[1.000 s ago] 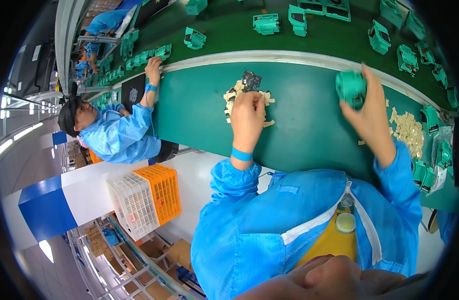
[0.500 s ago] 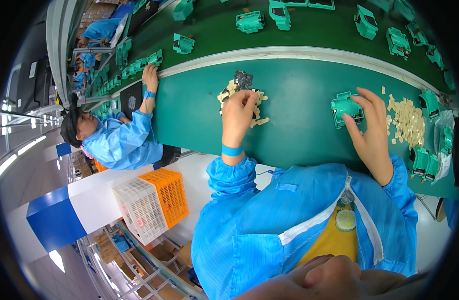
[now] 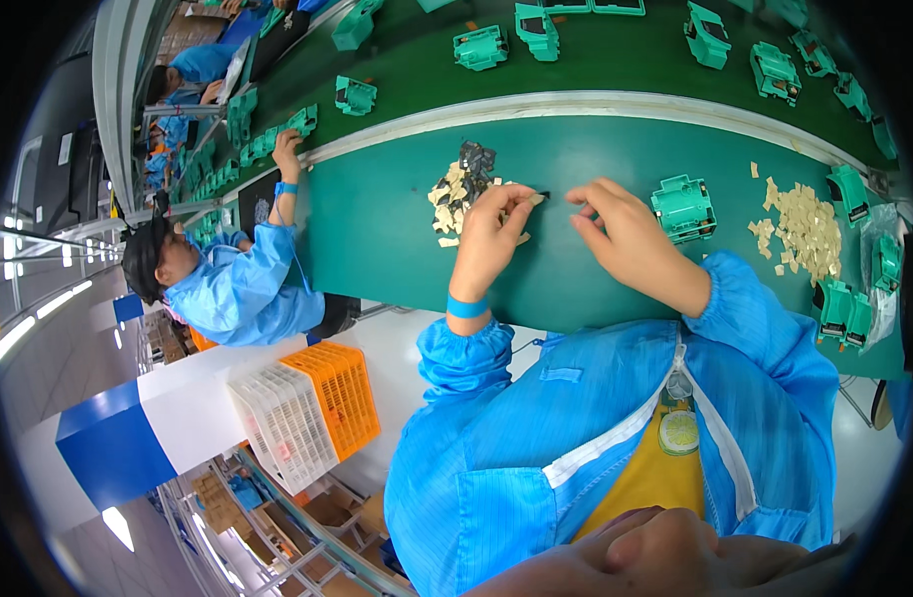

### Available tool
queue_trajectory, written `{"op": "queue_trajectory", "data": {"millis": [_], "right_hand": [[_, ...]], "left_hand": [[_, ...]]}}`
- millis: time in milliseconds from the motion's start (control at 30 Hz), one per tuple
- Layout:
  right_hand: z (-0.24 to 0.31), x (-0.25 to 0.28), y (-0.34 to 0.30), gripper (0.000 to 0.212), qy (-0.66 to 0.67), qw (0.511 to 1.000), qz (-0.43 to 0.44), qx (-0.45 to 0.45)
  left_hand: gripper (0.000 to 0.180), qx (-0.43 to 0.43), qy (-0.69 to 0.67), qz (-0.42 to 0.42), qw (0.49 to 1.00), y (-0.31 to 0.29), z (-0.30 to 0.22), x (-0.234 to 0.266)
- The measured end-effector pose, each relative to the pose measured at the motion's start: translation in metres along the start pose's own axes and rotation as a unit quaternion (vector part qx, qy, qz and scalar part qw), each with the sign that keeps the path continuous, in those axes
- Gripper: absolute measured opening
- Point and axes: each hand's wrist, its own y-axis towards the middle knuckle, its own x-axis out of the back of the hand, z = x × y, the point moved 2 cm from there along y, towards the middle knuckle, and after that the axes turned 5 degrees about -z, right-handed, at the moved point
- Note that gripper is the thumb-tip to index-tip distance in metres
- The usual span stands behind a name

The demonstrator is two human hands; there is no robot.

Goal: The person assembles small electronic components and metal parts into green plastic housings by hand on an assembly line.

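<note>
My left hand (image 3: 493,234) is closed in a pinch on a small black piece (image 3: 542,196), with a bit of cream showing at its edge. Facing it from the right, my right hand (image 3: 626,234) has its thumb and fingers apart and nothing visible between them. A gap lies between its fingertips and the black piece. Behind my left wrist is a heap of cream pieces (image 3: 443,196) mixed with black pieces (image 3: 475,159). Just right of my right hand, a green plastic housing (image 3: 684,209) rests on the green table (image 3: 576,289).
A spread of cream pieces (image 3: 810,234) lies at the right, near more green housings (image 3: 842,313) and a clear plastic bag (image 3: 877,298). Beyond a pale rail (image 3: 576,102), a conveyor (image 3: 616,70) carries several housings. A co-worker (image 3: 248,279) in blue reaches for housings at the left.
My right hand has left the green housing and moved left toward my left hand. My left hand has risen off the heap, moving slightly right with the black piece.
</note>
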Motion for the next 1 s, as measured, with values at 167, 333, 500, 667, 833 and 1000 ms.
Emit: {"op": "queue_trajectory", "data": {"millis": [167, 333, 500, 667, 833, 1000], "right_hand": [[-0.023, -0.024, 0.004, 0.018, 0.048, 0.995, 0.012, -0.086], [-0.006, -0.006, -0.001, 0.019, 0.143, 0.969, 0.014, -0.201], [0.007, 0.036, -0.015, 0.014, 0.179, 0.966, -0.073, -0.172], [0.012, 0.073, -0.037, 0.012, 0.075, 0.988, -0.132, 0.005], [0.004, 0.092, -0.059, 0.011, 0.216, 0.953, -0.199, -0.072], [-0.01, 0.111, -0.065, 0.01, 0.304, 0.931, -0.108, -0.172]], "left_hand": [[0.016, 0.054, -0.098, 0.025, 0.993, -0.009, -0.001, -0.003], [0.013, 0.018, 0.033, -0.08, 0.996, -0.002, 0.006, 0.009], [0.014, -0.078, 0.075, -0.095, 0.99, 0.0, -0.033, -0.003], [0.026, 0.084, -0.351, 0.125, 0.924, -0.005, -0.09, -0.056], [0.027, 0.012, -0.322, 0.16, 0.933, 0.004, -0.107, -0.094], [0.019, 0.05, -0.297, 0.18, 0.936, 0.006, -0.12, -0.105]]}}
